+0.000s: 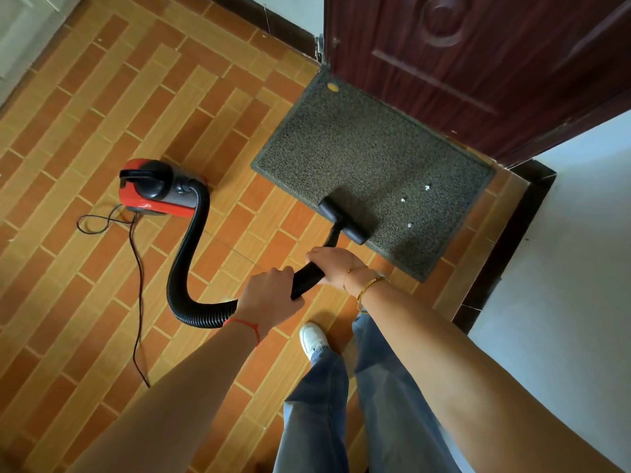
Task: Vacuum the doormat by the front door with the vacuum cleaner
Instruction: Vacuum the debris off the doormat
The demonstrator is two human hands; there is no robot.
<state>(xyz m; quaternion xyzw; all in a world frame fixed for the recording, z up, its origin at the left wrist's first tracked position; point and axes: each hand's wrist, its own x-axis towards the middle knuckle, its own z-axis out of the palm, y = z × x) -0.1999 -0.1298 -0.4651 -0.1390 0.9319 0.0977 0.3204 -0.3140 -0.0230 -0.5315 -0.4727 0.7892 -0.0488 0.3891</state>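
On the mat [358,158], right at its near edge, sits the black nozzle [343,220], flat on the pile. The mat itself lies against the bottom of the dark door [478,63]. We've got both hands wrapped around the ribbed hose [191,261]: right hand [333,264] nearer the mat, fingers curled tight over the top, left hand [269,295] just behind it, fist closed round the hose too. Three white scraps [403,200] lie on the mat right of the nozzle, plus a yellow bit [332,86] at the mat's far corner. Well left of the mat, the red vacuum [153,189] sits on the tiles [102,114], its cord [136,285] trailing back toward us.
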